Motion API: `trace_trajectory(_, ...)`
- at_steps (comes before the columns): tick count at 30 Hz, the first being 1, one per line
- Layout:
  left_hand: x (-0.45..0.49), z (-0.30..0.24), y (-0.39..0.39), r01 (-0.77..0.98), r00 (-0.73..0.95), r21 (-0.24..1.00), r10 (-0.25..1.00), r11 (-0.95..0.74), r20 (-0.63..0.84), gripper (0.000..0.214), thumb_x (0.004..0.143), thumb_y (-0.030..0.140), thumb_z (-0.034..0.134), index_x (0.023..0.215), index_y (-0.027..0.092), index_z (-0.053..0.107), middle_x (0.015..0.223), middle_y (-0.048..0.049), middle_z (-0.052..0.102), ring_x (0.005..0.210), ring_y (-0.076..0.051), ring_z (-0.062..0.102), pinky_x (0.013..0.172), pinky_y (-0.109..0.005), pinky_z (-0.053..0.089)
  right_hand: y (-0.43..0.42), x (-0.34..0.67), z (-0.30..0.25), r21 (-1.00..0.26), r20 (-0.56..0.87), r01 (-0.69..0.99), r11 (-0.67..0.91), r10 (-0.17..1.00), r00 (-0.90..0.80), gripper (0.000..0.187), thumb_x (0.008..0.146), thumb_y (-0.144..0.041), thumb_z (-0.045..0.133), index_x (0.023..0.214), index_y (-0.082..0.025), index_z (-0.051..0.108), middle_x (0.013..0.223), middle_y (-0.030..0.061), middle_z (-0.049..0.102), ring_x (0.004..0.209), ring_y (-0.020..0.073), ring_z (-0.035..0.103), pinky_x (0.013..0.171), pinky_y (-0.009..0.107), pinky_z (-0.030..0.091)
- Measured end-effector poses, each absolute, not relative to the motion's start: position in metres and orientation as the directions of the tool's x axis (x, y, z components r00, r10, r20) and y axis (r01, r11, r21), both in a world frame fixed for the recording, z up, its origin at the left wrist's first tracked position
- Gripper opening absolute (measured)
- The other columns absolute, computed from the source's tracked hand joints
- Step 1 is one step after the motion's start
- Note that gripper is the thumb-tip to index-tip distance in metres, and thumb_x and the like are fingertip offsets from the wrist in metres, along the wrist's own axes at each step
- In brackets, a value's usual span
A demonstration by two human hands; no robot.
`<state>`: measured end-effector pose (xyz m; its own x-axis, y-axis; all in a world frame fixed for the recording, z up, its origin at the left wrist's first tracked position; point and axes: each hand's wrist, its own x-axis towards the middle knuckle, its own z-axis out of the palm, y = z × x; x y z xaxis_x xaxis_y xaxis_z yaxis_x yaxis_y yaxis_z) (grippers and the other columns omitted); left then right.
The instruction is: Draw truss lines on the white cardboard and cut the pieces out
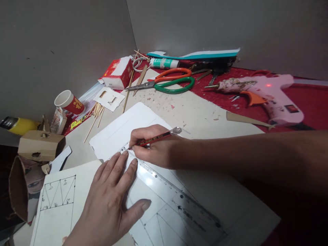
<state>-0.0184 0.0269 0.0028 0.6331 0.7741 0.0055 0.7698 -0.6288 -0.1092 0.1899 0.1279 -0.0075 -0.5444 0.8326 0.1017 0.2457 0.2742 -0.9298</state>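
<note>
A clear plastic ruler (164, 182) lies slantwise across a white sheet (151, 208) with pencil lines on it. My left hand (114, 191) rests with fingers spread, its fingertips pressing on the ruler's far end. In my right hand (153, 147) is a dark red pencil (159, 137) with a silvery end. Its tip is close to the ruler's edge, near the left fingertips, and my fingers partly hide it. At the left lies another paper (61, 218) bearing a drawn rectangle with zigzag lines inside.
Scissors (169, 82) with orange and green handles lie behind my hands. A pink glue gun (266, 92) with a lit red light rests at the right. A paper cup (69, 102), wooden sticks (97, 112), a red-white box (118, 73), a glue stick (164, 63) and cardboard pieces (41, 145) stand around.
</note>
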Motion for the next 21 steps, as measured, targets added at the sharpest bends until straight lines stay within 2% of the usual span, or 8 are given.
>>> trace_trajectory(12,-0.0201,0.003,0.0268,0.769,0.635,-0.105,0.773,-0.631,0.004,0.077,0.092,0.055,0.056,0.155,0.016,0.03,0.16,-0.0158,0.035,0.146,-0.035,0.029,0.111,-0.049,0.026,0.1274,0.1904,0.0021,-0.925,0.059,0.282,0.253,0.832,-0.552,0.01,0.073,-0.01,0.057,0.067,-0.018,0.054,0.061,-0.005,0.055,0.059,0.0101,0.046,0.06,0.025,0.035)
trace_trajectory(21,-0.0195,0.0026,0.027,0.763,0.64,-0.118,0.768,-0.635,0.006,0.079,0.093,0.056,0.055,0.156,0.017,0.027,0.161,-0.0158,0.034,0.146,-0.034,0.029,0.113,-0.048,0.023,0.1272,0.191,-0.0039,-0.908,0.168,0.234,0.348,0.813,-0.557,0.013,0.07,-0.01,0.052,0.062,-0.02,0.046,0.054,-0.006,0.046,0.054,0.0101,0.037,0.057,0.026,0.03)
